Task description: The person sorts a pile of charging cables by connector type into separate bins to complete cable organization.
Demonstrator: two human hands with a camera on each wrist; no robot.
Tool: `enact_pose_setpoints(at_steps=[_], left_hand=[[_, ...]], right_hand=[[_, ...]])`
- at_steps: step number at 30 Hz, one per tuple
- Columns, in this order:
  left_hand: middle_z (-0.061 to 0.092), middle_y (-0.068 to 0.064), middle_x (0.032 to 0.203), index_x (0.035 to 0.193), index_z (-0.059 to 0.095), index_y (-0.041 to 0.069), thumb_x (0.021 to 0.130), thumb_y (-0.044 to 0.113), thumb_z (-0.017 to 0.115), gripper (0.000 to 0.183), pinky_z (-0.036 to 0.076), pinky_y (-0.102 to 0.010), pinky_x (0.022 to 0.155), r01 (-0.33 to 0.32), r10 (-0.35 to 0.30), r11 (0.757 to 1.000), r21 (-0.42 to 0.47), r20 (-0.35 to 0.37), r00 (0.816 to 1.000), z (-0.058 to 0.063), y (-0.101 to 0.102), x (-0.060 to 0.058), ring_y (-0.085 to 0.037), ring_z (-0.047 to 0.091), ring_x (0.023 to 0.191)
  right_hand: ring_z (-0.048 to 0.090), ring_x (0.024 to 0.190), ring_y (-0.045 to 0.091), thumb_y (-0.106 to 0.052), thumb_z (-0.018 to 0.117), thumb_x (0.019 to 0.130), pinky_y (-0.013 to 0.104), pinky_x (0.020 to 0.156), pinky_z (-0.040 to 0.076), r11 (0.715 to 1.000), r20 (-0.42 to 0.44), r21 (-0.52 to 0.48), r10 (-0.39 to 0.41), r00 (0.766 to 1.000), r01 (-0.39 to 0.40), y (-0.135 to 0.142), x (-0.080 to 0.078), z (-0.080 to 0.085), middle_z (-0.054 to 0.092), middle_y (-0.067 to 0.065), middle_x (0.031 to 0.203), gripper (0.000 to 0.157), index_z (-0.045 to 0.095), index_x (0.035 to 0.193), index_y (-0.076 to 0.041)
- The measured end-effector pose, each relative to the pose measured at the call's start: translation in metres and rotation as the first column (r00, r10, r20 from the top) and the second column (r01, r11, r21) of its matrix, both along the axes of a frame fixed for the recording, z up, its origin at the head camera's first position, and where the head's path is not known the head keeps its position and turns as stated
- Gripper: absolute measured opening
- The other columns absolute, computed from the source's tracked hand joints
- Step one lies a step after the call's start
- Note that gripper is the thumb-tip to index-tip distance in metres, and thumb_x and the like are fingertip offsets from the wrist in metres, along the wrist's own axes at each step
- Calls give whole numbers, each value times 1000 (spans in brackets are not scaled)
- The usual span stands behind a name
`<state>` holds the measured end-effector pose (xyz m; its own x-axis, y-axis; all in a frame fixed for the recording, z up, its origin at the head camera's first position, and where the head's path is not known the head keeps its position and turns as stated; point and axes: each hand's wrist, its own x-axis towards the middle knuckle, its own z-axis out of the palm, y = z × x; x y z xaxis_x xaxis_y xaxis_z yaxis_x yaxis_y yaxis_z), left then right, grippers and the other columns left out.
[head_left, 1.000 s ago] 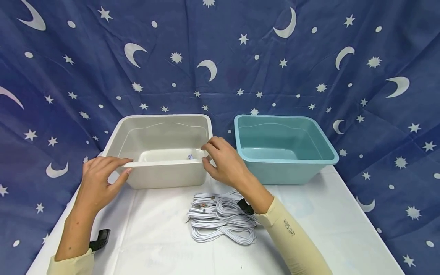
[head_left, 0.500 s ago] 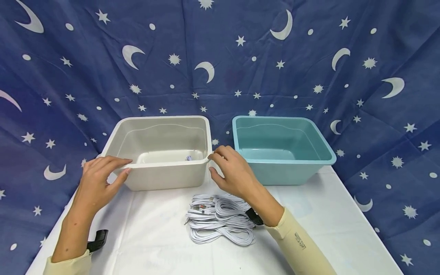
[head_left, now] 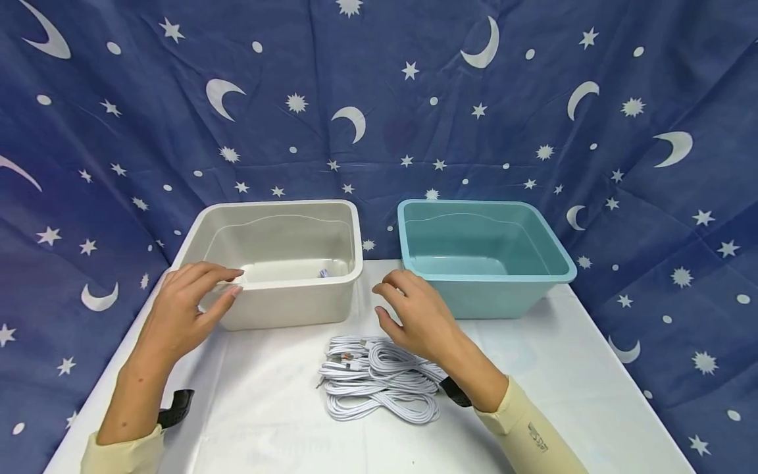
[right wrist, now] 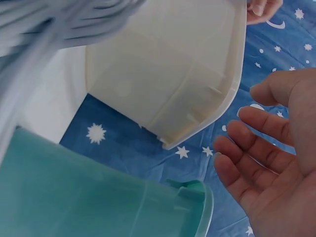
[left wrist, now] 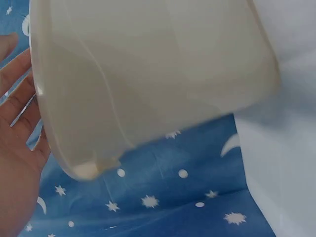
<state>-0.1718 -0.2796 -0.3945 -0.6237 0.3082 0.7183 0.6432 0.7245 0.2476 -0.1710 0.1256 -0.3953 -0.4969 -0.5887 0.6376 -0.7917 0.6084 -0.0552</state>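
A white bin (head_left: 287,308) sits on a desk (head_left: 266,401), a small item (head_left: 323,273) inside. At its near left rim is a left hand (head_left: 177,316), fingers spread; whether they touch is unclear. Right of the white bin, apart from it, a right hand (head_left: 422,317) hovers, thumb and fingers parted. Coiled white cables (head_left: 381,388) lie in front; a teal bin (head_left: 485,299) stands rightward.

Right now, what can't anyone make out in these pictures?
Small item in the beige bin: head view, too small to identify.
Tips of the left hand's fingers: left wrist view, hidden by the beige bin's rim.
White cables: right wrist view, blurred and cut off by the picture's edge.
Near floor of the teal bin: head view, hidden by its front wall.
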Motion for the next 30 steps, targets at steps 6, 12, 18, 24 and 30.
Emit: enact_pose_setpoints(at_steps=[6, 12, 18, 24, 30], left_hand=[[74, -4, 111, 119, 79, 13, 89, 10, 82, 30, 41, -46, 88, 63, -63, 998, 2, 2, 998, 7, 21, -6, -28, 63, 103], [74, -2, 112, 119, 79, 15, 87, 11, 84, 33, 42, -49, 92, 128, -128, 992, 4, -12, 992, 13, 45, -14, -29, 64, 106], [74, -2, 114, 121, 79, 16, 90, 13, 83, 31, 43, -51, 96, 166, -166, 986, 2, 1, 986, 16, 63, -21, -28, 65, 109], [73, -4, 115, 121, 79, 14, 93, 18, 81, 28, 44, -53, 98, 199, -199, 980, 0, 7, 980, 19, 84, -32, -28, 65, 110], [72, -1, 118, 123, 77, 14, 98, 23, 77, 27, 43, -51, 105, 248, -245, 968, -43, 61, 968, 18, 108, -36, -25, 64, 115]], right_hand=[[63, 97, 23, -10, 72, 92, 37, 88, 54, 1000, 26, 23, -17, 1000, 16, 10, 6, -8, 64, 4, 107, 23, 71, 115, -6], [63, 97, 23, -13, 72, 94, 38, 84, 53, 998, 50, 50, -46, 998, 43, 19, 12, -16, 64, 3, 109, 23, 71, 116, -8], [60, 92, 20, -14, 71, 95, 35, 80, 51, 995, 89, 68, -73, 993, 67, 27, 17, -21, 64, 1, 108, 24, 70, 118, -8], [59, 89, 20, -14, 74, 92, 36, 78, 51, 995, 73, 72, -79, 994, 74, 39, 21, -26, 64, 1, 106, 26, 71, 117, -7], [57, 86, 19, -15, 77, 91, 36, 74, 50, 992, 81, 96, -94, 992, 86, 46, 33, -44, 63, 0, 103, 28, 70, 116, -8]])
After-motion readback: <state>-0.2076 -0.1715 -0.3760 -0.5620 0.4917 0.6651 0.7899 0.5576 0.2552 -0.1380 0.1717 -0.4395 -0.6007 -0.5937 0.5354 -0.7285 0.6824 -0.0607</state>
